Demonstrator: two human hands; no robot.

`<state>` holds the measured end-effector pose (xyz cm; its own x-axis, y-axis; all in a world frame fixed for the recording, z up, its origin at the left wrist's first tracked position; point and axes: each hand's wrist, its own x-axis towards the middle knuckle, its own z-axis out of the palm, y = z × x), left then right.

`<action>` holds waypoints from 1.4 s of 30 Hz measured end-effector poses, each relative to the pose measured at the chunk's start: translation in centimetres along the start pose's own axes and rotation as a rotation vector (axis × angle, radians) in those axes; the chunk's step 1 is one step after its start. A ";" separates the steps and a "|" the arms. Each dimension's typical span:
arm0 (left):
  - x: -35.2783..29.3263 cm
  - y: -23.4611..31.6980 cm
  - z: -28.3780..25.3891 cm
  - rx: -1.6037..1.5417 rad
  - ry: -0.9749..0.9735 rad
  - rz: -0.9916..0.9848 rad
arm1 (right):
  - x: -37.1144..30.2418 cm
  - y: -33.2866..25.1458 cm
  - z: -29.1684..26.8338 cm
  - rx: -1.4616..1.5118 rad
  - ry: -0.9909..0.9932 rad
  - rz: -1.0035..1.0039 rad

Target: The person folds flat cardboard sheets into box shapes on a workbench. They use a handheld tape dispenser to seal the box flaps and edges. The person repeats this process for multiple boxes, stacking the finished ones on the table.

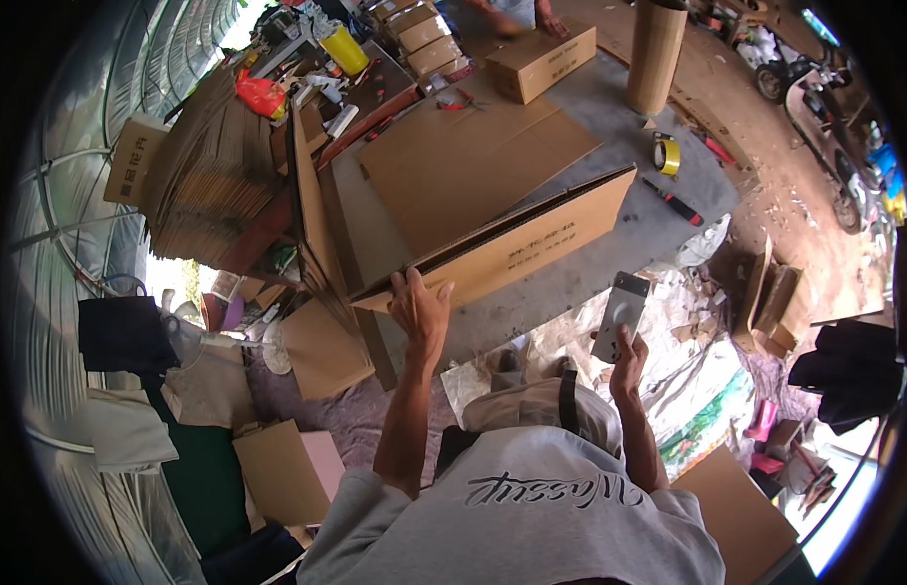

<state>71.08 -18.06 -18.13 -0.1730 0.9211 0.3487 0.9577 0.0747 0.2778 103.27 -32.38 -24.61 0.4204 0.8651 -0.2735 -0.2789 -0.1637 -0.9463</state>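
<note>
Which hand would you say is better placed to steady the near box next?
Probably the left hand: it touches the near box at its left end, while the right hand is apart from it, holding a flat grey object.

"What colours reach your screen?"
"From my remote seat I see a brown carton (532,241) with dark print at the dial's centre, and a grey tabletop (532,297)."
"And at two o'clock?"
"I make out yellow on the tape roll (672,160), red and black on the tool handle (685,208)."
"Past three?"
"A flat device (617,320), grey with a darker end."
"And toward six?"
"I see a grey shirt (541,536) with dark lettering."
</note>
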 end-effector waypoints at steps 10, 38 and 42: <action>-1.7 -1.1 -0.1 -0.064 0.057 0.152 | 1.0 -0.6 -0.5 -0.003 -0.001 -0.005; -1.4 -10.9 -6.6 -0.459 -0.354 0.678 | 8.3 -7.2 0.5 -0.580 0.291 -0.464; -0.9 -10.8 -6.2 -0.480 -0.372 0.712 | 12.8 -7.8 -2.9 -0.591 0.405 -0.482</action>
<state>59.47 -22.09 -15.94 0.5819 0.7588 0.2925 0.5984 -0.6431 0.4779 113.30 -21.42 -21.27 0.6843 0.6860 0.2472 0.4572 -0.1395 -0.8783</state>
